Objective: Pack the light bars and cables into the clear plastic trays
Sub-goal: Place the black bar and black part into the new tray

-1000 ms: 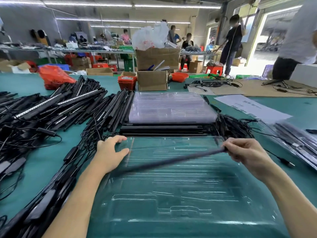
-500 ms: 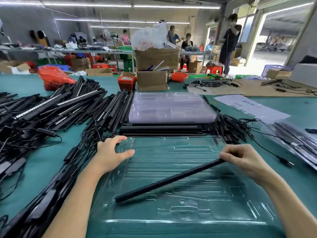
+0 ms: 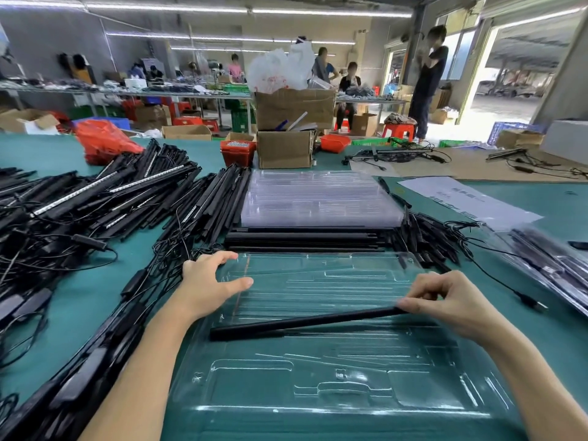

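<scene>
Both bare forearms reach forward from the bottom edge, the left from lower left, the right from lower right. The left hand (image 3: pixel 206 284) lies palm down, fingers straight and slightly spread, thumb stretched out to the right. The right hand (image 3: pixel 445 300) is curled, its fingertips (image 3: pixel 405 303) and thumb pinching together (knuckles raised, index finger bent above the others). The hands are well apart.

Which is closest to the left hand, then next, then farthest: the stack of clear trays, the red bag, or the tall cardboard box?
From the left hand, head view:
1. Stack of clear trays, just beyond, middle of the table.
2. Red bag, far left.
3. Tall cardboard box, at the back, middle.
</scene>
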Available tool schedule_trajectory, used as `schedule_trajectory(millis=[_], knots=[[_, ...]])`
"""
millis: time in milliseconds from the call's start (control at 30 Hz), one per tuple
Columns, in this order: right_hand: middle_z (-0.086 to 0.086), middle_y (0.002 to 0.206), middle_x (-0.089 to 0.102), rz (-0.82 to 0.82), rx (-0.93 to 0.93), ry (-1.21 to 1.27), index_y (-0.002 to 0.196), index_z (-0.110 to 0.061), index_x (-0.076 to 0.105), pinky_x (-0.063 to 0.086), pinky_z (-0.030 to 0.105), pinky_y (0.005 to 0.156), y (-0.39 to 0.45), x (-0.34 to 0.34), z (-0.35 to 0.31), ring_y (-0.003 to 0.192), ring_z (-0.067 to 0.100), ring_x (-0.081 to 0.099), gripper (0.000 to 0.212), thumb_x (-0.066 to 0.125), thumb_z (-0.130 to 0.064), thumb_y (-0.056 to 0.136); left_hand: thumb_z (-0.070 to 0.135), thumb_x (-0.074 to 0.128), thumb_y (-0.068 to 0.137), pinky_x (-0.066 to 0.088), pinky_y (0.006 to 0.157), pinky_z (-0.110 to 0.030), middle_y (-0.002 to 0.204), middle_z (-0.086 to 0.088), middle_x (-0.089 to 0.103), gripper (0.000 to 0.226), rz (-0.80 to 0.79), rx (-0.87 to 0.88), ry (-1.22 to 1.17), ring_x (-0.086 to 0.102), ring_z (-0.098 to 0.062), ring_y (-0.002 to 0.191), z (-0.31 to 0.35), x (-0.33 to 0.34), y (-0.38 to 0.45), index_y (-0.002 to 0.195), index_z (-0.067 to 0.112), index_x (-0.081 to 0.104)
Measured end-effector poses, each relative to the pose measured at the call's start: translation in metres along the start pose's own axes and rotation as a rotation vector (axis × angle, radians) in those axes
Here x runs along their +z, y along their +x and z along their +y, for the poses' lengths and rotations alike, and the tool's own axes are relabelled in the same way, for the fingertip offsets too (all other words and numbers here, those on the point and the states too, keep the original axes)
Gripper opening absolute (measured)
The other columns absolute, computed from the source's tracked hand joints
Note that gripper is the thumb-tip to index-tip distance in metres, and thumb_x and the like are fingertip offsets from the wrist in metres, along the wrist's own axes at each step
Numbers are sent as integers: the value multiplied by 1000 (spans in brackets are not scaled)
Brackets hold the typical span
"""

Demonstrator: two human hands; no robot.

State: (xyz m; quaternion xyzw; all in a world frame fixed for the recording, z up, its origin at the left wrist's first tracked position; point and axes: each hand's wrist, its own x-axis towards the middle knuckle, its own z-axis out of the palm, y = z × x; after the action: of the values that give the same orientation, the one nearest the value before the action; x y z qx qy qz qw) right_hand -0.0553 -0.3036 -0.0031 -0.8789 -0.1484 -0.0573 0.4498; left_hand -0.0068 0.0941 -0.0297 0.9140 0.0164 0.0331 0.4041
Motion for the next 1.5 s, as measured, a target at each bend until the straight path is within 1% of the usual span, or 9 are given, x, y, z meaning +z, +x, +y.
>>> schedule_trajectory(millis=[167,333,467,600,700,833,1133,1333,1500], knots=[[-10,71,58,-68,0,-42,62,-29,76,35,20,60,0,2,-4,62,3,40,22,88,-45,54,47,76,82,33,109,-47,130,3,45,59,-4,-2,7,24,-19,134,0,-1,0,135,36,52],[-4,75,60,-129,-29,-110,60,-31,75,41,22,70,0,1,-7,73,6,53,23,87,-50,54,47,76,83,34,109,-48,131,4,45,59,-7,-1,17,25,-20,134,1,-1,-1,136,36,51],[-6,73,63,-189,-64,-142,69,-35,77,41,19,64,-2,1,-15,69,7,53,36,84,-67,55,46,76,83,34,109,-47,131,3,46,58,-3,-2,17,26,-21,133,1,-2,-1,135,36,52],[-9,79,65,-346,-19,-179,72,-32,78,46,21,65,-1,12,-25,68,6,56,23,92,-47,60,47,76,83,34,109,-48,132,3,45,58,-7,-10,18,25,-21,135,1,-2,0,135,36,52],[-9,82,67,-344,-1,-188,71,-32,79,45,19,66,-2,13,-29,69,6,55,11,89,-29,71,46,76,83,33,110,-49,131,4,46,57,-4,-16,8,24,-21,136,0,-2,0,134,37,52],[-10,81,69,-382,27,-223,73,-27,74,47,18,66,-3,17,-33,69,5,58,12,84,-23,78,46,76,82,32,111,-50,127,7,45,57,-8,-17,4,24,-21,136,0,-2,0,133,38,51],[-7,80,72,-168,51,-191,76,-25,72,43,15,64,0,11,-22,71,6,61,16,80,-13,82,45,76,83,33,110,-48,129,5,47,57,-10,-12,0,24,-20,135,0,-2,0,133,37,52],[-17,81,65,-172,64,-262,71,-27,71,41,17,68,-1,18,-18,71,7,54,19,82,-14,81,45,77,82,32,110,-47,128,4,47,58,-16,-14,0,25,-20,134,2,-2,-1,134,36,52],[-7,77,61,-153,59,-212,82,-29,76,42,15,65,-1,18,-21,66,5,50,21,82,-8,80,58,74,79,32,111,-49,131,4,46,64,-34,-4,20,23,-21,135,6,-5,-4,135,37,49]])
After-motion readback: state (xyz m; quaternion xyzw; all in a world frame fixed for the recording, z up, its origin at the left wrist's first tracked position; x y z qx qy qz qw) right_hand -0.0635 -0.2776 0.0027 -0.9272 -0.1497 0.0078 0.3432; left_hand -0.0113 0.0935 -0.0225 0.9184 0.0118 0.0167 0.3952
